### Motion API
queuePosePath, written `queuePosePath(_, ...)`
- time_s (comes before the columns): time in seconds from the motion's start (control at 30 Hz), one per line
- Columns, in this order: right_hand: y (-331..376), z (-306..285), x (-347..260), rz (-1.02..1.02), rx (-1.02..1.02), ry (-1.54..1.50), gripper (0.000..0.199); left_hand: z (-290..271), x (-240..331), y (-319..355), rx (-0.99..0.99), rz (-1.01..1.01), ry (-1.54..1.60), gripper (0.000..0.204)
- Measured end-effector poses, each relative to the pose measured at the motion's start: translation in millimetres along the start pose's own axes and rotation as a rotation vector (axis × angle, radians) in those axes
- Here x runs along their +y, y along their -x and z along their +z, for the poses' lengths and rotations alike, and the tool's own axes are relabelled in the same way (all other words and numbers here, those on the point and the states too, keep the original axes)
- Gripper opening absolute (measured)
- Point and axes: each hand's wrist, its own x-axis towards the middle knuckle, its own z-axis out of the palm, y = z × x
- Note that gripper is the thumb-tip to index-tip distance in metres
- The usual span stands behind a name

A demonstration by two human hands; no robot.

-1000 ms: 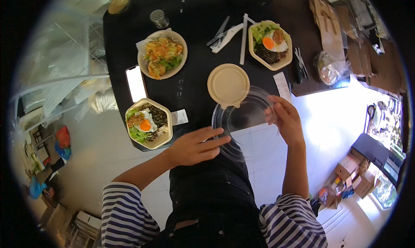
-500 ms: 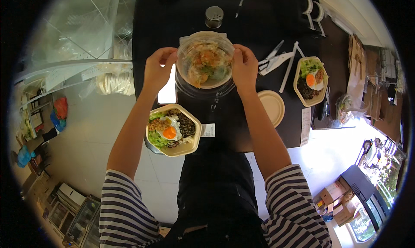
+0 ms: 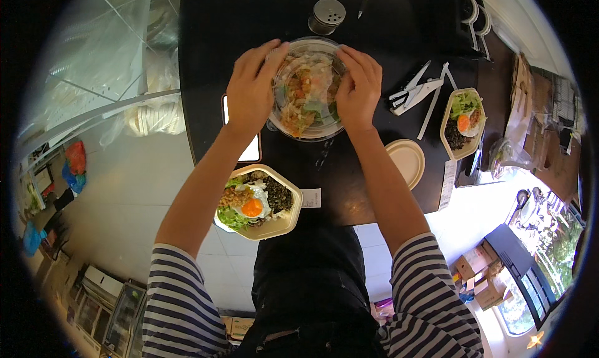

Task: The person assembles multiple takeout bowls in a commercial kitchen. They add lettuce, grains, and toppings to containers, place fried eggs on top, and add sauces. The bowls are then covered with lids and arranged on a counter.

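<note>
On the black table stands a round bowl of mixed food [image 3: 306, 102] with a clear plastic lid [image 3: 324, 77] over it. My left hand [image 3: 253, 86] is curled over the lid's left edge, fingertips at the far rim. On the opposite side my right hand [image 3: 360, 86] grips the rim the same way. The thumbs are partly hidden. Under my left wrist lies a phone [image 3: 251, 149] with a lit white screen, partly covered. Nearer to me, an open hexagonal bowl [image 3: 286, 224] holds a fried egg, greens, and dark and brown toppings.
Beyond the lidded bowl stand a metal shaker [image 3: 327, 16] and a pen [image 3: 364, 2]. To the right are a white hole punch [image 3: 417, 96], an empty oval tray [image 3: 406, 163] and a second egg bowl [image 3: 462, 124]. Paper slips [image 3: 311, 198] lie near the table's front edge.
Both hands have shifted from the lid's sides up and over its rim, fingers now curled on top. The lid sits closer on the bowl. The whole view has shifted slightly.
</note>
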Motion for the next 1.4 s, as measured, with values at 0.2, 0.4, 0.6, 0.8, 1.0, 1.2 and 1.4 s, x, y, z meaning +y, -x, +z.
queuePosePath(0.2,-3.8,0.2,4.4,-0.161,-0.095,0.025,0.033,4.0,-26.9,-9.6,-0.314,0.301,0.092,0.054)
queuePosePath(0.4,-5.1,3.0,7.5,-0.214,-0.166,0.0,0.038,-1.7,-28.7,-13.3,-0.475,0.354,0.121,0.099)
queuePosePath(0.6,-3.9,-16.3,12.5,-0.345,-0.382,-0.008,0.075,0.4,-37.8,-9.5,-0.513,0.36,0.194,0.136)
queuePosePath(0.8,10.2,-26.3,23.0,-0.424,-0.479,-0.008,0.1,-0.9,-42.4,-6.9,-0.559,0.337,0.181,0.14)
queuePosePath(1.0,7.5,-28.3,24.5,-0.499,-0.598,0.092,0.114,-6.2,-17.7,-36.9,-0.573,0.501,0.168,0.136)
queuePosePath(1.2,5.0,-26.6,11.5,-0.52,-0.524,0.025,0.117,-7.1,-15.5,-21.9,-0.546,0.492,0.196,0.137)
queuePosePath(1.4,-16.0,-32.7,18.6,-0.534,-0.553,0.03,0.104,-10.2,-27.0,-35.6,-0.609,0.443,0.202,0.144)
